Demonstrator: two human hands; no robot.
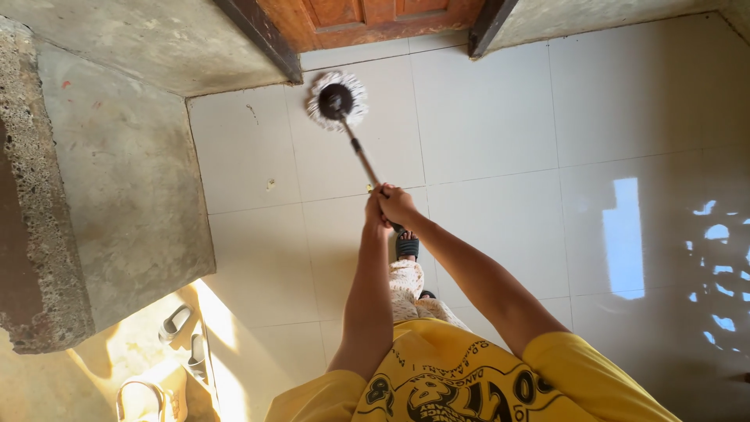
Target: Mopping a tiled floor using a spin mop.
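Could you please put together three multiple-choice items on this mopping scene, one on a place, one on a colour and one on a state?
1. Where does the mop head rest?
A. on the pale floor tiles near the wooden door
B. in a bucket
C. on the concrete ledge

2. What colour are the person's sleeves?
A. blue
B. yellow
C. white

3. How is the mop handle held?
A. by the left hand alone
B. by no hand, it leans on the wall
C. by both hands together at its near end

Answers:
1 A, since the round head lies flat on the tiled floor just before the wooden door.
2 B, since the shirt is yellow.
3 C, since the left hand and the right hand close around the handle side by side.
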